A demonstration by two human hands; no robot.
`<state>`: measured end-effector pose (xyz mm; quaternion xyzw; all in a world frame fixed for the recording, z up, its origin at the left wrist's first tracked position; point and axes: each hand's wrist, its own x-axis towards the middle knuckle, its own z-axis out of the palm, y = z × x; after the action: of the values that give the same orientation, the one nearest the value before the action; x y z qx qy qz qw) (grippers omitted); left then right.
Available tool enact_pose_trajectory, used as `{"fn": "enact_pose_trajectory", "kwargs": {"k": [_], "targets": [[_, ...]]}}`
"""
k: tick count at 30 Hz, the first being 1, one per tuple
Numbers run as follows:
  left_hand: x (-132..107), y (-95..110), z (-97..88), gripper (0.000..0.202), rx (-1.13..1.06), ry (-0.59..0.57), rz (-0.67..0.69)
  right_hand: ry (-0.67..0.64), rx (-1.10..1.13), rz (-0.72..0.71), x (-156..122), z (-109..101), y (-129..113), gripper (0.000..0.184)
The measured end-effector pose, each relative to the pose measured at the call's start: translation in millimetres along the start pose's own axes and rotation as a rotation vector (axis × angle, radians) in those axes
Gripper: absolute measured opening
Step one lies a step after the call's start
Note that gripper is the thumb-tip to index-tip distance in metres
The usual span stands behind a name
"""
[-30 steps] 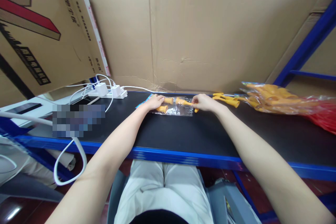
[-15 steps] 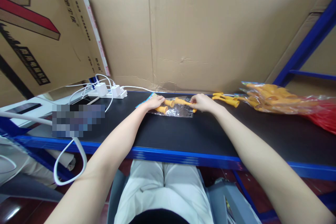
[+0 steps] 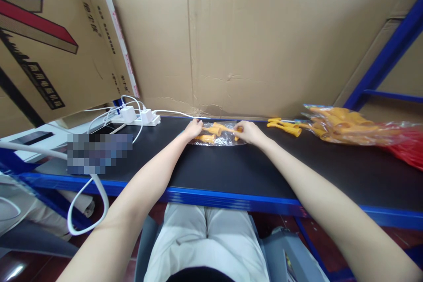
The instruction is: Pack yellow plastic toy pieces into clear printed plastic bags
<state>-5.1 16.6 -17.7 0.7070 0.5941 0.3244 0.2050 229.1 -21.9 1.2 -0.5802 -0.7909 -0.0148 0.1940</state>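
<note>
A clear plastic bag (image 3: 225,140) lies flat on the black shelf top between my hands, with several yellow plastic pieces (image 3: 207,139) in it, each flaring at one end. My left hand (image 3: 193,129) is closed on the bag's left end, mostly covering the coloured part there. At the bag's right end, my right hand (image 3: 248,132) has its fingers pinched together on a yellow plastic piece (image 3: 238,129). Whether those fingers also grip the film is hidden. To the right of that hand, more loose yellow pieces (image 3: 284,127) lie on the shelf.
A filled bag of yellow pieces (image 3: 343,123) lies at the right beside red material (image 3: 410,143). On the left are a white power strip (image 3: 153,120) with chargers and cables, and a blurred-out object (image 3: 99,153). Cardboard (image 3: 264,48) stands behind; a blue shelf edge (image 3: 231,200) runs along the front.
The yellow pieces by my right hand sit further inside the bag. My left hand has shifted slightly left and up on the bag's end; my right hand has moved a little left.
</note>
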Motion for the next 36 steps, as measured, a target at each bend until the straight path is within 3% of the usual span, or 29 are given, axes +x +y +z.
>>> {"fn": "enact_pose_trajectory", "kwargs": {"k": [5,11,17,20,31,36], "targets": [[-1.3,1.9,6.4,0.036,-0.093,-0.023,-0.056,-0.005,0.055,-0.017,0.3,3.8,-1.1,0.028],[-1.0,3.9,10.7,0.033,-0.086,-0.036,-0.031,0.004,0.354,0.201,-0.5,9.5,-5.6,0.025],[-2.3,5.9,12.6,0.033,-0.113,-0.028,-0.025,-0.051,0.937,0.519,1.8,7.8,-1.9,0.004],[-3.1,6.9,14.5,0.035,-0.128,-0.058,0.008,-0.119,1.168,0.607,3.4,5.0,2.4,0.014],[-4.5,10.6,13.7,0.038,-0.102,-0.093,0.029,-0.071,1.259,0.478,2.9,9.9,-1.2,0.011],[-0.6,6.1,18.8,0.034,-0.002,-0.076,0.096,-0.009,1.087,0.56,3.5,12.9,1.2,0.011]]}}
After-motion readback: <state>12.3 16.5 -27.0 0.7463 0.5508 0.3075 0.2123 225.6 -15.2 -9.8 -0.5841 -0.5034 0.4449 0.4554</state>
